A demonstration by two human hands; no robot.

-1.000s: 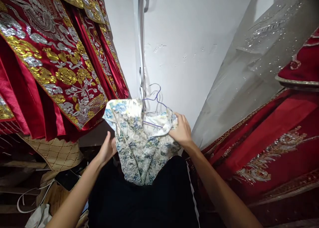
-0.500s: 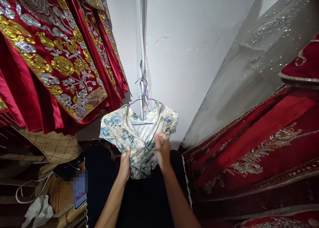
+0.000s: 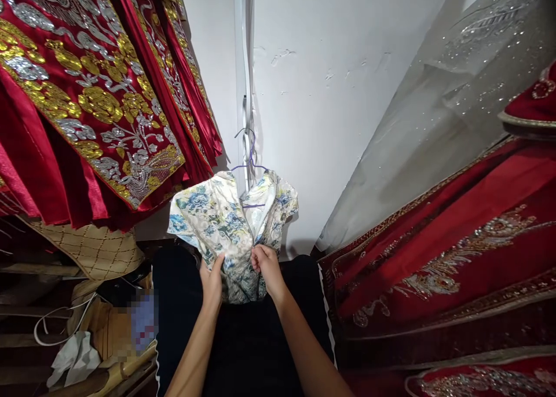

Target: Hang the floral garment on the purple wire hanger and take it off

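Note:
A short-sleeved floral blouse (image 3: 208, 212), white with blue and green flowers, hangs on a thin purple hanger (image 3: 251, 161) in front of me. Its lower part rests by my dark-clothed lap. My left hand (image 3: 212, 281) grips the blouse's left side low down, thumb on the front and fingers behind the cloth. At the front opening, below the V-neck, my right hand (image 3: 266, 263) is closed on the blouse's edge with curled fingers. The hanger's hook sits by a narrow white strip (image 3: 243, 55) on the wall.
Red garments with gold and silver sequins (image 3: 104, 107) hang at the left. A sheer sparkling veil-like fabric (image 3: 399, 125) and a red beaded dress (image 3: 434, 258) fill the right. Lower left are a wooden seat (image 3: 102, 327), a white cable (image 3: 41, 333) and crumpled white paper (image 3: 73, 356).
My right hand has come left and slightly down onto the blouse's front opening. The left front panel now lies flatter and broader, and my left hand has shifted slightly left.

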